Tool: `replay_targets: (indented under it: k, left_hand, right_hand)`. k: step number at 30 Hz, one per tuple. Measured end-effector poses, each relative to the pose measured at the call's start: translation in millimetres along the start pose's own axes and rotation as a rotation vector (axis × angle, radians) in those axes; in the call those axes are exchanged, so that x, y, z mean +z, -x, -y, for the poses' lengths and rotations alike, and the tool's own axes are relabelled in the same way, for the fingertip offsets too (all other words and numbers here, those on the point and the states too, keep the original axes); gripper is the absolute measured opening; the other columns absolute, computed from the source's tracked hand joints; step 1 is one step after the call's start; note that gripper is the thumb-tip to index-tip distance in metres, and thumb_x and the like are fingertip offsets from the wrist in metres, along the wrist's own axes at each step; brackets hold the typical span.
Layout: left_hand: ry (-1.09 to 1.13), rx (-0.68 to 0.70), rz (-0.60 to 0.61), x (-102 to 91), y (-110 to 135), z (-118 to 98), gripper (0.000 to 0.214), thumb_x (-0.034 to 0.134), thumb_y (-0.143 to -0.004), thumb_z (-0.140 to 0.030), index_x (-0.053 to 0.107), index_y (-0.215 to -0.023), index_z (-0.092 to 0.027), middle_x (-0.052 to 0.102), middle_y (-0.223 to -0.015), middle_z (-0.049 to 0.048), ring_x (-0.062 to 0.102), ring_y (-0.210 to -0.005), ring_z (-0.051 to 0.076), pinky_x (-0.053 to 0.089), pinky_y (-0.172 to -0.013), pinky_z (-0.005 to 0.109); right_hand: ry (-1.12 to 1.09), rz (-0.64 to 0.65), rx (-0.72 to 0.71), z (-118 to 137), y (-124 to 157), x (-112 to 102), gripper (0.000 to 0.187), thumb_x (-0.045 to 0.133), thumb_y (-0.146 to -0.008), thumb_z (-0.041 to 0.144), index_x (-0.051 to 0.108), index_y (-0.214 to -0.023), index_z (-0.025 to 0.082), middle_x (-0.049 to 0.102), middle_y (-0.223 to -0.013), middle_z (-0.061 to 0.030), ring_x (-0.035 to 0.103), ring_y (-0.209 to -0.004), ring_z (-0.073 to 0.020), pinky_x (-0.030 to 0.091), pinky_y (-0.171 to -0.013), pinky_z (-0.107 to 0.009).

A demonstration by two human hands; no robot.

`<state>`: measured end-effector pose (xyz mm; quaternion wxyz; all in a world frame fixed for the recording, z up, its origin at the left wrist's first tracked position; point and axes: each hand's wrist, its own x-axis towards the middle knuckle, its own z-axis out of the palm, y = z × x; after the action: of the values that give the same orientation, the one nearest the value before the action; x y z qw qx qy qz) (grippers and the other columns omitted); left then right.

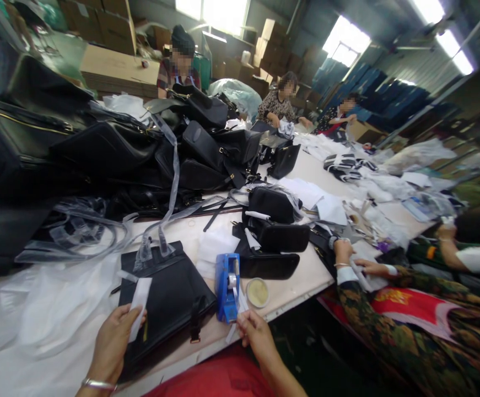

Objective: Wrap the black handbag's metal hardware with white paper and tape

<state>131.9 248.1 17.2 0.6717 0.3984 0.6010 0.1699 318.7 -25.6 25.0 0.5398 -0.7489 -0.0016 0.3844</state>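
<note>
At a long bench (293,281) in a bag workshop, a worker's left hand (113,336) pinches a white paper strip (139,306) over a flat black bag (167,300), while the right hand (253,330) grips tape (240,310) drawn from a blue tape dispenser (227,286). A small round tin (258,292) sits just beside the dispenser at 3 o'clock. Black pouches (275,234) are stacked at 1 o'clock from the dispenser, and a heap of black handbags (149,154) with clear plastic wrapping (82,231) fills the bench toward 11 o'clock. A co-worker's hands (357,264), in patterned sleeves, handle white paper at 3 o'clock; three more people sit along the far end.
</note>
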Motion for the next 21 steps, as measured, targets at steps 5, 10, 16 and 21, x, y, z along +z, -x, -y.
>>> replay_targets:
  k: [5, 10, 16, 21]
  left_hand:
    - [0.020, -0.022, 0.001, -0.8, 0, -1, 0.042, 0.079, -0.052, -0.038, 0.062, -0.085, -0.016, 0.071, -0.062, -0.0017, 0.063, -0.058, 0.014, 0.048, -0.059, 0.023]
    - [0.022, -0.011, 0.010, -2.5, 1, -2, 0.040, 0.079, -0.054, -0.038, 0.063, -0.083, -0.016, 0.071, -0.063, -0.0019, 0.063, -0.059, 0.015, 0.048, -0.060, 0.024]
    - [0.017, -0.003, 0.017, -5.5, -5, 2, 0.041, 0.079, -0.057, -0.042, 0.063, -0.084, -0.015, 0.071, -0.065, -0.0007, 0.063, -0.061, 0.015, 0.048, -0.061, 0.024]
    - [0.008, 0.074, 0.053, -2.9, 5, -5, 0.039, 0.074, -0.064, -0.045, 0.063, -0.084, -0.014, 0.070, -0.066, 0.0009, 0.060, -0.058, 0.015, 0.045, -0.056, 0.024]
  right_hand:
    - [-0.130, 0.039, 0.186, -12, 10, 7, 0.052, 0.072, -0.058, 0.065, 0.051, -0.068, 0.019, 0.054, -0.054, 0.0040, 0.039, -0.040, -0.0060, 0.035, -0.039, -0.020]
    - [-0.197, 0.017, 0.279, -28, 10, 7, 0.045, 0.074, -0.055, 0.055, 0.051, -0.069, 0.019, 0.052, -0.053, 0.0058, 0.035, -0.039, -0.0038, 0.034, -0.037, -0.018]
    - [-0.197, 0.038, 0.324, -36, -3, 5, 0.033, 0.068, -0.057, 0.043, 0.055, -0.072, 0.018, 0.053, -0.053, 0.0058, 0.037, -0.039, -0.0039, 0.037, -0.039, -0.018]
    - [-0.068, 0.099, 0.275, -36, -18, -1, 0.036, 0.070, -0.054, 0.046, 0.043, -0.058, 0.021, 0.048, -0.040, 0.0074, 0.030, -0.028, -0.0034, 0.023, -0.031, -0.017]
